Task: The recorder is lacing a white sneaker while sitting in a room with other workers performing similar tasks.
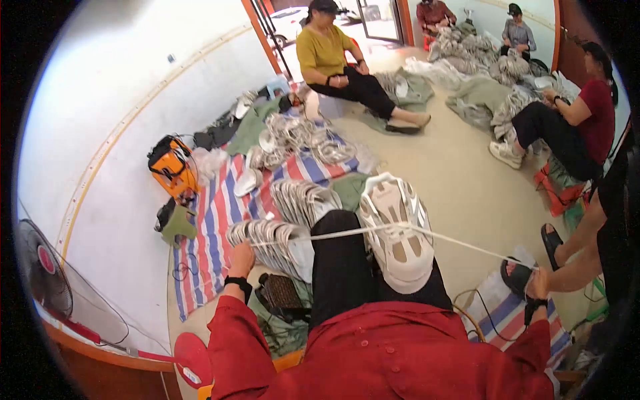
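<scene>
With left hand [242, 260] and right hand [538, 285] closed on white lace [337, 234], holding it taut, apparently against slack; resting shoe [400, 260] on thighs [339, 270], likely for support.

The left hand [242, 260] hides its end of the white lace [333, 234], and I can't make out the exact grip of the right hand [539, 285]. Just beyond it, a person in black sandals [615, 220] is cut off; far ahead of both, whatever the person in grey [519, 33] handles looks too small to tell.
</scene>
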Tool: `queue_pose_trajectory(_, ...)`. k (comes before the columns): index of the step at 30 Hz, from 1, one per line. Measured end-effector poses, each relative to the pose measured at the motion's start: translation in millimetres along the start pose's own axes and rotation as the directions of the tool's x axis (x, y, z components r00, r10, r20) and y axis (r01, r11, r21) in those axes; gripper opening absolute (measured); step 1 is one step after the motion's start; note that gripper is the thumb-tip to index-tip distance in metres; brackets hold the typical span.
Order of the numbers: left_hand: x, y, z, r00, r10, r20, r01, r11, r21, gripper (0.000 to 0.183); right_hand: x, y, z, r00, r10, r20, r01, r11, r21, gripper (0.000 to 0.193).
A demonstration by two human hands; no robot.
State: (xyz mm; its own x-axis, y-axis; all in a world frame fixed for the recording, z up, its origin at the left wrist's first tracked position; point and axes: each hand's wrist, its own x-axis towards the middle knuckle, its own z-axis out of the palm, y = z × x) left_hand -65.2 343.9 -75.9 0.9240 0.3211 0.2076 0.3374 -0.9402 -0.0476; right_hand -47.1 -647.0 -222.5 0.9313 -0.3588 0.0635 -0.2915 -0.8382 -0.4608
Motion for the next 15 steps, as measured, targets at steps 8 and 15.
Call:
queue_pose_trajectory(8,-28,-70,-33,0.978,-0.186,0.093,0.171,0.974,0.146,0.019,-33,19,18,0.952,-0.217,-0.217,0.165,0.958,-0.235,0.019)
queue_pose_trajectory(15,-40,-110,-35,0.926,-0.313,0.210,0.264,0.936,0.231,0.014,-57,53,34,0.917,-0.242,-0.318,0.107,0.915,-0.389,0.030)
